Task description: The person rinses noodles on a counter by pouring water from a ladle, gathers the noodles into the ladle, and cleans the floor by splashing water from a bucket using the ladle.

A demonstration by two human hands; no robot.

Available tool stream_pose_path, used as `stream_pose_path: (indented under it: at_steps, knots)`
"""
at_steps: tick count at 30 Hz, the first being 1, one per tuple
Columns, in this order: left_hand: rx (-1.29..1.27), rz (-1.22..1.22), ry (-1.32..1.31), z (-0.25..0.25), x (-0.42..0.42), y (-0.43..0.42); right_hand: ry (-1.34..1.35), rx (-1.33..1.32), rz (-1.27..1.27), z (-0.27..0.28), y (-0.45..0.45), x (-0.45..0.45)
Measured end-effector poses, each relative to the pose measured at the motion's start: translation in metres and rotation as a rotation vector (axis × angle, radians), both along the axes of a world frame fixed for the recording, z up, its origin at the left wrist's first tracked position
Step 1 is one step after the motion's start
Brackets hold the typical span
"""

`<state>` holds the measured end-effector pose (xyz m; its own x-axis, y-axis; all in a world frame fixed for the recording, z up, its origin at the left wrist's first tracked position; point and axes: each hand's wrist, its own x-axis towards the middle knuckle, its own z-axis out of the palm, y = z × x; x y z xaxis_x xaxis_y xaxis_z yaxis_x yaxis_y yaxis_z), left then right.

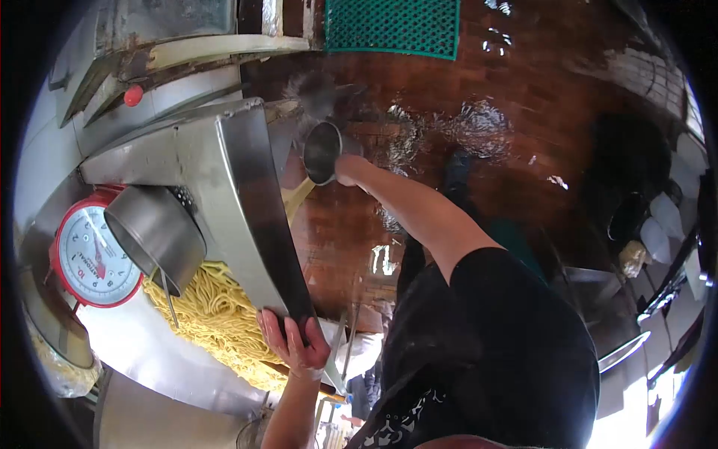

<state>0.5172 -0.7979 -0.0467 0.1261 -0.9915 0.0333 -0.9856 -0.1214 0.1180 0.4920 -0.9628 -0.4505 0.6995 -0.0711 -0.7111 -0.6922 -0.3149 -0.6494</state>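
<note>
My left hand [295, 344] is at the lower middle, its wet-looking fingers bent over the rim of a steel counter [258, 202]. Beside those fingers lies a heap of yellow noodles [217, 310] on the metal surface. My right hand [348, 170] reaches out over the floor, closed on the edge or handle of a round metal pot [322, 153], its dark opening showing. A pale blur, like splashing water or steam, shows just above the pot. Against the noodles rests a bigger steel pot [161, 232], tilted, with a long thin handle.
A red-rimmed dial scale [97, 254] stands left of the bigger pot. The brown tiled floor [523, 90] is wet and shiny. A green perforated mat [393, 26] lies at the top. Pale rounded items [666, 217] and a dark shape are at the right.
</note>
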Motion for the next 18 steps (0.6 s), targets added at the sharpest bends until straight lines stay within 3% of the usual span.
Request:
stream_pose_path:
  at_steps: [2,5,10,13,14,16,18]
  knots:
    - [0.038,-0.021,-0.028,0.001,0.001,0.000,0.007,0.183,0.223,-0.059,-0.001,0.063]
    - [0.074,-0.030,-0.065,0.004,0.003,0.007,-0.478,-0.053,0.865,-0.081,-0.024,0.124]
    - [0.073,-0.035,-0.073,0.003,0.004,0.014,0.042,0.425,0.012,-0.035,-0.048,0.128]
    - [0.055,-0.033,-0.063,0.002,0.004,0.013,-0.268,0.196,0.140,-0.061,-0.028,0.138]
    - [0.065,-0.021,-0.034,0.003,0.004,0.014,-0.372,0.106,0.128,-0.098,0.005,0.148]
    - [0.084,0.004,0.022,0.003,0.004,0.018,-0.434,-0.017,-0.033,-0.113,0.025,0.145]
    - [0.077,0.004,0.043,0.002,0.005,0.021,-0.345,-0.078,-0.330,-0.080,0.042,0.099]
